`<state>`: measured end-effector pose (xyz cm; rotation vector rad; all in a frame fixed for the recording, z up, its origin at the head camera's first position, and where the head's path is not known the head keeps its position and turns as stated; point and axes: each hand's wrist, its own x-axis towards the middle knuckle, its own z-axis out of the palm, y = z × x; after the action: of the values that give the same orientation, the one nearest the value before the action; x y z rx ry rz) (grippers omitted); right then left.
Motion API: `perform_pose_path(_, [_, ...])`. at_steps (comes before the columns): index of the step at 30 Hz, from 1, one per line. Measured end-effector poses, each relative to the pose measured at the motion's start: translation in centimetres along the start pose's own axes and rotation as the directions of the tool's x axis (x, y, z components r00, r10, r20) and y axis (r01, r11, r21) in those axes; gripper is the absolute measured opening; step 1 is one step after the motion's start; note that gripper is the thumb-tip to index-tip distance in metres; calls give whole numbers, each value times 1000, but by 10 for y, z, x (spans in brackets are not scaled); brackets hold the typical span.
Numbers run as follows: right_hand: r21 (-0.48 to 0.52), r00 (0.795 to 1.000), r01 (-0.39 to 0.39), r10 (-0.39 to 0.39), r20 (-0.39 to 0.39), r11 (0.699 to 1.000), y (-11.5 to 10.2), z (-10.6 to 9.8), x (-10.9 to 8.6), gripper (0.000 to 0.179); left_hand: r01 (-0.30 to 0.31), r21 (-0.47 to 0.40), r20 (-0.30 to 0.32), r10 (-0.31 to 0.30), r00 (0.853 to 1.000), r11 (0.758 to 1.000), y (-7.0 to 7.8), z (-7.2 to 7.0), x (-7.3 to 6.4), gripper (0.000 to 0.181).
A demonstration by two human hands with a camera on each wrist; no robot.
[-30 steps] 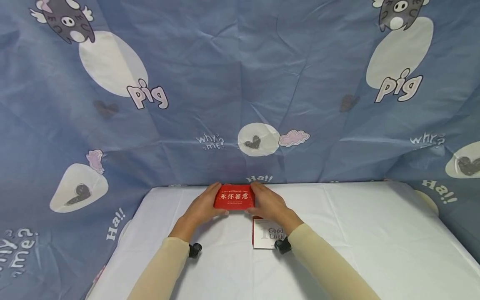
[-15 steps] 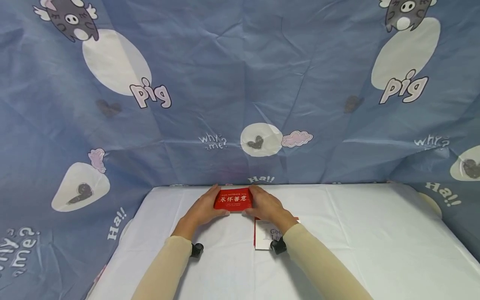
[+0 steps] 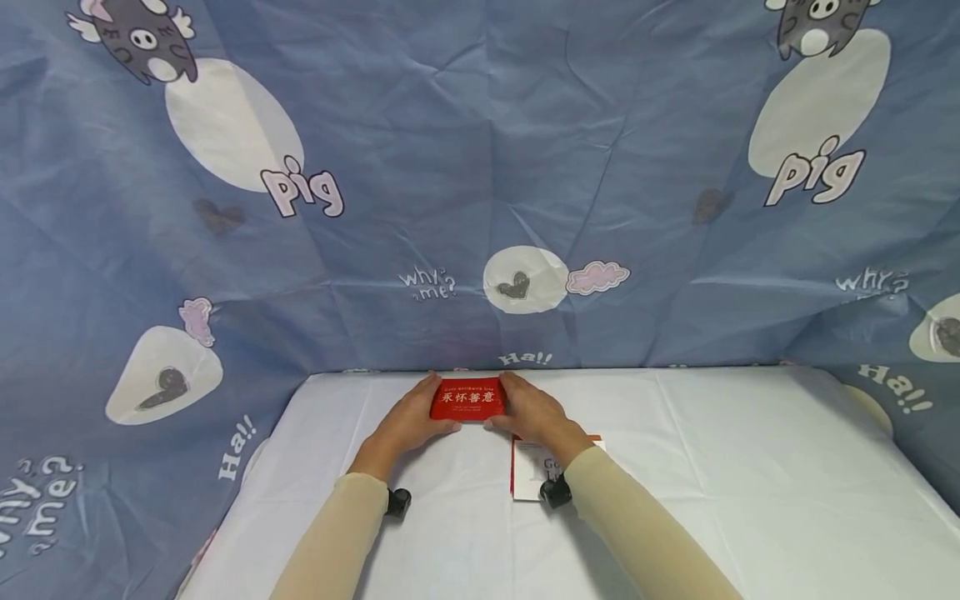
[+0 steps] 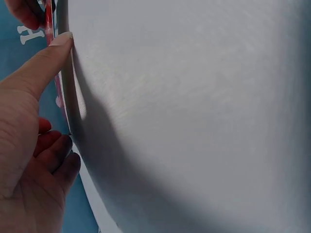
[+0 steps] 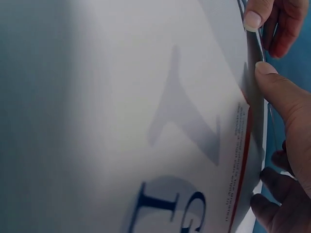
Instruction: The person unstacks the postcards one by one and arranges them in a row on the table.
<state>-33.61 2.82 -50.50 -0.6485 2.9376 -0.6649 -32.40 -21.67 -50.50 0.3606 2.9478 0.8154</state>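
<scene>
A red card [image 3: 468, 409] with pale Chinese characters and small English print is held at the far edge of the white table. My left hand [image 3: 408, 422] grips its left side and my right hand [image 3: 534, 414] its right, each thumb along the near edge. Seen from the left wrist, the card is a thin red strip [image 4: 49, 22] beyond the thumb. A white card [image 3: 527, 475] printed "Good Luck", with a red border, lies under the right forearm, which partly covers it. The right wrist view shows its large lettering close up.
The white-covered table [image 3: 720, 483] stretches to both sides. Behind it hangs a blue cloth [image 3: 420, 200] with pig drawings and words, reaching down to the far edge near the fingers. A small black wrist camera [image 3: 555, 492] overlaps the white card.
The red card has come down slightly and a little left relative to the table, and looks a bit smaller. Both hands keep their grip. More of the white card's far right corner shows.
</scene>
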Motion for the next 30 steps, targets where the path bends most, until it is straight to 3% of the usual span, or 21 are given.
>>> perform_pose_path(8, [-45, 1000, 10, -10, 12, 999, -1, 3, 0, 88, 0, 41, -19, 1, 1000, 999, 0, 2, -4, 94])
perform_pose_path(21, [-46, 996, -59, 62, 67, 997, -1, -1, -5, 103, 18, 134, -35, -14, 999, 991, 10, 2, -4, 94])
perform_pose_path(25, [-72, 997, -27, 32, 69, 997, 1, -8, -9, 102, -21, 171, -46, 29, 999, 985, 17, 3, -4, 95])
perform_pose_path(30, [-81, 997, 24, -17, 80, 996, 3, -22, -18, 96, -76, 147, -24, 80, 996, 986, 34, -1, -3, 92])
